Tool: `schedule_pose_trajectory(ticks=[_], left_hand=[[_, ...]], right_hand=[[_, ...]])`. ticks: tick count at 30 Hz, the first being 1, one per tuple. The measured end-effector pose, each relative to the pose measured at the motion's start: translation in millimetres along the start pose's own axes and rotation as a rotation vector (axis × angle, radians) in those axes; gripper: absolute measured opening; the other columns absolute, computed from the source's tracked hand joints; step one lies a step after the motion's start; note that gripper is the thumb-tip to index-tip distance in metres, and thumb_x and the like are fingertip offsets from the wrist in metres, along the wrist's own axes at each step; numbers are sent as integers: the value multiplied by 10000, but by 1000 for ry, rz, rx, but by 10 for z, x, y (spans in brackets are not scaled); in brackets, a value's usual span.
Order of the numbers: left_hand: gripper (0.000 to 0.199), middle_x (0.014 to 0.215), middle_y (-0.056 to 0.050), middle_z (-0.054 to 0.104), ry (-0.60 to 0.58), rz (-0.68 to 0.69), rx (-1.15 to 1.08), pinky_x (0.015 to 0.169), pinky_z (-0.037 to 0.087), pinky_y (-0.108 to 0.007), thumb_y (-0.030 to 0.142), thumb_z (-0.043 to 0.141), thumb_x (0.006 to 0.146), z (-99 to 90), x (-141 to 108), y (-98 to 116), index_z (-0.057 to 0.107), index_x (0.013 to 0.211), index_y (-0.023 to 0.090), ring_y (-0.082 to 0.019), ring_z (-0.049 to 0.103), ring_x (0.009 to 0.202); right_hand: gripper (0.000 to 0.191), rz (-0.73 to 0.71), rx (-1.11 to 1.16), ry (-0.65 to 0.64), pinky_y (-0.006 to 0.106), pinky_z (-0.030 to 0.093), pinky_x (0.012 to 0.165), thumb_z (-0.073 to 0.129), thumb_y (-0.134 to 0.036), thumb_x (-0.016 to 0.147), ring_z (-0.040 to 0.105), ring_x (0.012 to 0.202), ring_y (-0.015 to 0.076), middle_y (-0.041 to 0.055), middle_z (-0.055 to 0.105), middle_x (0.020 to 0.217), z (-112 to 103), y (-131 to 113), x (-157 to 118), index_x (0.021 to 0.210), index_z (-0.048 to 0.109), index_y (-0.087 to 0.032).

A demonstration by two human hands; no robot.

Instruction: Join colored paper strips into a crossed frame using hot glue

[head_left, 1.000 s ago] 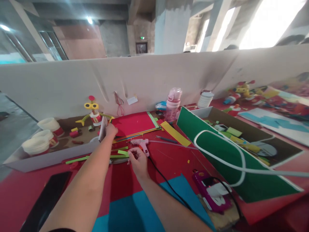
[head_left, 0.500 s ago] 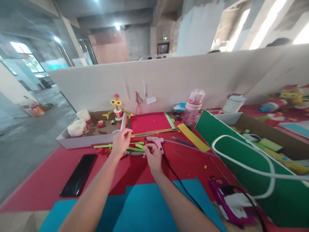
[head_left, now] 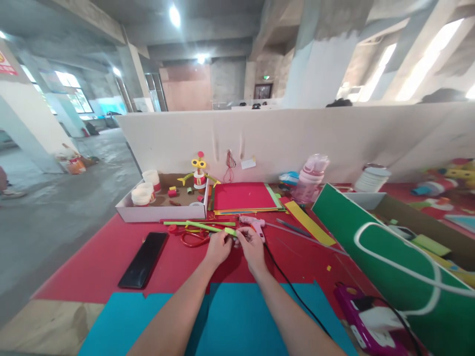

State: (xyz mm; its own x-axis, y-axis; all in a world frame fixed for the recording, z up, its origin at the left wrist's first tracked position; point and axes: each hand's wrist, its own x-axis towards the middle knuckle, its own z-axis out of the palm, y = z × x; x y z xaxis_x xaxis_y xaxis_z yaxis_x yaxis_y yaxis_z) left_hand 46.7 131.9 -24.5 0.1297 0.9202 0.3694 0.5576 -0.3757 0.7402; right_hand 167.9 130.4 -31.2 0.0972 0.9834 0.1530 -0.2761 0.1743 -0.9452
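Both hands meet at the middle of the bench, over the red sheet (head_left: 111,257) that covers it. The left hand (head_left: 218,247) and the right hand (head_left: 252,244) are nearly touching, and between them sits a small green paper strip (head_left: 230,231), its near end pinched by fingertips from both sides. Fingers on each hand are pressed together on that strip, not spread; exactly how many fingers grip it is too small to tell.

That strip looks like thin craft paper: very light, floppy, easy to crease or tear, so a soft pinch near the end, as here, seems the sensible hold. Squeeze too hard and it will likely kink.

Just beyond the right hand lies the glue gun (head_left: 253,223), white and pink, its black cord (head_left: 293,291) running back toward the near right corner. Left of the hands, red-handled scissors (head_left: 195,238) rest on the sheet, with longer green strips (head_left: 193,225) lying just behind them. A black phone (head_left: 144,259) lies flat toward the left edge.

Toward the far edge, a shallow white box (head_left: 163,212) holds stacked paper cups (head_left: 146,190) and a little yellow-eyed paper figure (head_left: 199,175). Beside it sits a stack of coloured sheets (head_left: 243,197), red on top, then a pink bottle (head_left: 312,180). A green board (head_left: 371,257) with a white loop leans along the right side. Blue paper (head_left: 230,321) covers the near edge.
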Motion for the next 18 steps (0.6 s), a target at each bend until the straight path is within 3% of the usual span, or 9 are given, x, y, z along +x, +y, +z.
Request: schedule_pose_trajectory(ticks=[8,13,18], left_hand=[[146,708,-31,644,-24,-13,-243,597,411,-225,238,511,787,33,11,-23,626,750,156,-136,561,630],[254,684,-24,647,-93,-173,-562,543,441,-224,382,579,779,55,23,-33,634,852,145,-126,557,568],[291,648,-18,640,-56,-234,-630,487,426,-207,415,628,745,44,45,-36,648,833,138,-113,544,523]], right_hand=[[266,1,50,7,267,508,594,702,-420,688,576,583,131,-16,609,634,-55,30,12,781,603,-192],[250,17,48,-4,282,512,613,702,-402,696,593,599,145,-5,633,682,-76,68,20,799,599,-198],[227,-19,31,-25,294,524,640,682,-393,717,605,616,152,-8,632,693,-47,62,6,802,590,-205]])
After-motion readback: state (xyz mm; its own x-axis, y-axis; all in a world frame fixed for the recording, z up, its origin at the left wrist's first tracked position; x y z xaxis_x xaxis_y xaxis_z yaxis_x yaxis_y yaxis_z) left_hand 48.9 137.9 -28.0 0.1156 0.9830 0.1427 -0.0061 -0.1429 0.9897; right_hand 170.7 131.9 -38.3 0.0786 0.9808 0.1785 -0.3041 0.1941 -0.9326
